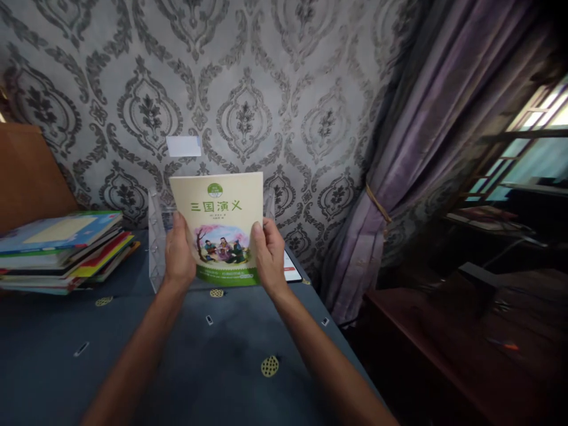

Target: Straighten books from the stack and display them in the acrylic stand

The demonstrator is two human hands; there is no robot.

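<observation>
Both hands hold up a paperback book (219, 219) with a cream cover, green Chinese title and a painted scene of figures under a blossoming tree. My left hand (180, 254) grips its left edge, thumb on the front cover. On the right edge, my right hand (269, 254) is closed the same way, its thumb at the cover's side. Behind the book stands a clear plastic rack (155, 242), mostly hidden by the book and hands. The book is upright, its cover facing me, above the blue tablecloth (177, 367).
A stack of books (62, 248) lies at the left, beside a brown wooden panel (31, 171). Partly behind my right hand is a phone or tablet (290, 266) with a lit screen. A purple curtain (399, 160) hangs at the right, near a dark red table (421, 331).
</observation>
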